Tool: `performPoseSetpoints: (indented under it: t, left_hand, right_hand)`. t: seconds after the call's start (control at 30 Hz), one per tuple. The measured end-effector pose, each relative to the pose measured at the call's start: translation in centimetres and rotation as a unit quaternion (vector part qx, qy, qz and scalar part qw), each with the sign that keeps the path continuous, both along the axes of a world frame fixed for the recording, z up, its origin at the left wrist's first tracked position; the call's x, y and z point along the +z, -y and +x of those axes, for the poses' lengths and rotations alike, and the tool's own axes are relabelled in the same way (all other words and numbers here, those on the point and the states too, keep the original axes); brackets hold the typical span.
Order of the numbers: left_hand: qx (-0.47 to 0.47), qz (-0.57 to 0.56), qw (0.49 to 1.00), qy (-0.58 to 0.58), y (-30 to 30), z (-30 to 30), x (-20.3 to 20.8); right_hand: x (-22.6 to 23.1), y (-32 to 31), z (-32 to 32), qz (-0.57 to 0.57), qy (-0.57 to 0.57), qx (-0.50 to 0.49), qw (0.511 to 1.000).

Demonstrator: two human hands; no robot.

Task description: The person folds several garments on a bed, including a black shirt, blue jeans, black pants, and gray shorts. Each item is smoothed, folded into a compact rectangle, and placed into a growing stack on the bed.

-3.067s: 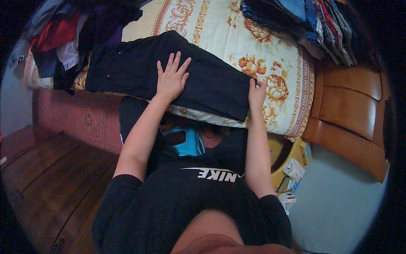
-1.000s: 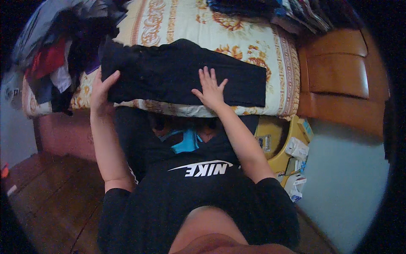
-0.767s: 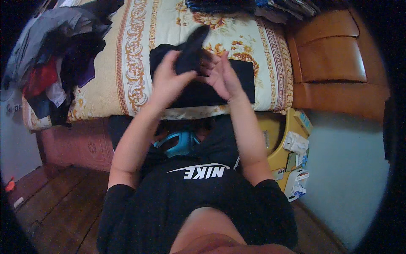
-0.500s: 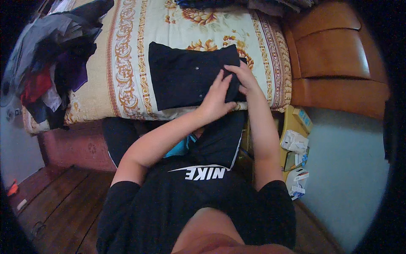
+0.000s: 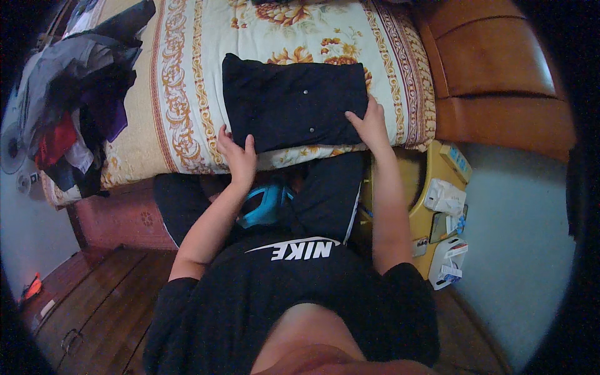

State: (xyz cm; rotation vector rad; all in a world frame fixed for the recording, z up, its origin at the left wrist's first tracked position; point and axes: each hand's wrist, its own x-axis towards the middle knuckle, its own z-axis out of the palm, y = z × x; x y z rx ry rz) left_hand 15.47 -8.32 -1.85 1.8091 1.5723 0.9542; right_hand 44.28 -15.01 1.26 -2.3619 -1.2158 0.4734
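Observation:
A black garment point(image 5: 281, 103) lies folded into a flat rectangle near the bed's front edge. Two small round metal-looking studs show on its right half. My left hand point(image 5: 239, 156) rests at its near left corner, fingers and thumb spread apart, the thumb over the near edge. At the right edge, my right hand point(image 5: 373, 130) lays its thumb on the cloth, with the fingers stretched along the side. Both hands look open around the garment rather than gripping it. Whether any fingertips are tucked under the cloth is hidden.
Loose clothes point(image 5: 81, 100) in grey, black, red and purple are heaped on the bed's left side. A flowered cover point(image 5: 187, 75) spreads beneath the garment. The brown headboard point(image 5: 494, 69) stands at right, above a yellow stand point(image 5: 425, 187) with small items. A blue-and-black object point(image 5: 265, 205) sits below the bed edge.
My hands have parted from the garment's right side: the left has moved to its left corner, the right to its right edge. The right end, folded unevenly before, now lies flatter and wider.

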Motion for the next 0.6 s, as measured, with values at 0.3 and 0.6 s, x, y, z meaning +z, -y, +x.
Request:
performPoseSetpoints:
  t: [0.3, 0.6]
  left_hand:
    - [-0.049, -0.022, 0.996, 0.072, 2.9, -2.6, 0.8]
    - [-0.214, 0.291, 0.919, -0.159, -1.0, -5.4, 0.1]
  right_hand:
    - [0.0, 1.5, -3.2, 0.091, 0.003, -0.074, 0.993]
    - [-4.0, 1.6, -1.9, 0.197, 0.143, 0.004, 0.97]
